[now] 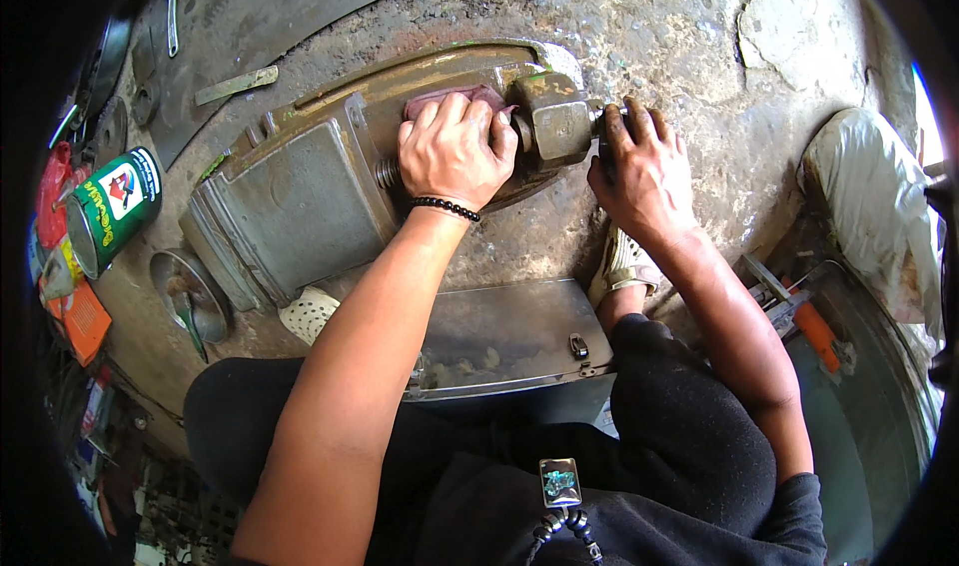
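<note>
A large grey metal vise (290, 211) with worn greenish-brown edges lies on the floor before me. My left hand (455, 151) is closed over a reddish-purple rag (487, 93), pressing it against the vise's middle near the screw. Most of the rag is hidden under the palm. Farther right, a blocky metal end piece (559, 131) surrounds the screw. My right hand (647, 181) has its fingers curled round the dark end of the screw (603, 148), just beyond that block; the fingers partly cover it.
At left stand a green can (115, 211) and a metal bowl (165, 271) with a green-handled tool inside. A flat bar (237, 84) and a wrench (173, 14) lie farther off. Below my arms is a metal box (499, 331). A white sack (874, 196) and an orange-handled tool (817, 336) are at right.
</note>
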`<state>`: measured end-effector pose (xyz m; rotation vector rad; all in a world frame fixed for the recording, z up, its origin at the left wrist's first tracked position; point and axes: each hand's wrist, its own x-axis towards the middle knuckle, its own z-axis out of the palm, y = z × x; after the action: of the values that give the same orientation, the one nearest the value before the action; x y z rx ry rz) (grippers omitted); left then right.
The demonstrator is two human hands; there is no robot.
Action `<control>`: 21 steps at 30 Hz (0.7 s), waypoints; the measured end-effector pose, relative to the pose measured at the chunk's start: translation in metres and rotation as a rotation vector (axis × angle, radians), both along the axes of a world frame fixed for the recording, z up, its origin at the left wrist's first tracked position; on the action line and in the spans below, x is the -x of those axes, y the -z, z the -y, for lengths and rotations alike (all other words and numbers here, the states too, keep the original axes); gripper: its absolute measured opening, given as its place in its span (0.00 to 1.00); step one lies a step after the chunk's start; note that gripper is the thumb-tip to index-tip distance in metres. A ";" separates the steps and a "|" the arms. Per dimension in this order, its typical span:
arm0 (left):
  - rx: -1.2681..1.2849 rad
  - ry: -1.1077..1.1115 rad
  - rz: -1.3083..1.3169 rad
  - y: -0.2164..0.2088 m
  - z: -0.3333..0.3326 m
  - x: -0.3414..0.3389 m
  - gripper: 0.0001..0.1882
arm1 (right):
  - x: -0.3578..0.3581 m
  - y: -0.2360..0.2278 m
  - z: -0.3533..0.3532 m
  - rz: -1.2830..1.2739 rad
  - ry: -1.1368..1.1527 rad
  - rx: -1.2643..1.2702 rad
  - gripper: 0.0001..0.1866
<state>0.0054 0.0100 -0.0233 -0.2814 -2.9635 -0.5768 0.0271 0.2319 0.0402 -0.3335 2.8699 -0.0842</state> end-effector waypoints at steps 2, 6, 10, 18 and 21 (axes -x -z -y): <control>0.001 -0.002 0.000 0.000 0.000 0.000 0.11 | 0.001 -0.005 0.006 0.015 -0.034 -0.072 0.29; -0.010 -0.005 0.004 0.001 0.000 0.000 0.11 | 0.009 -0.014 0.016 0.068 -0.105 -0.166 0.23; -0.014 -0.007 0.001 0.000 0.000 0.000 0.11 | 0.016 -0.014 0.022 0.098 -0.162 -0.247 0.16; -0.025 0.000 0.009 -0.001 0.001 0.000 0.12 | 0.019 -0.010 0.019 0.081 -0.150 -0.281 0.17; -0.022 -0.010 0.023 -0.002 0.000 0.000 0.12 | 0.024 -0.014 0.020 0.142 -0.128 -0.260 0.16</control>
<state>0.0049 0.0097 -0.0217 -0.2589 -2.9774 -0.6147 0.0029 0.2117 0.0544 -0.4384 2.6689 0.2743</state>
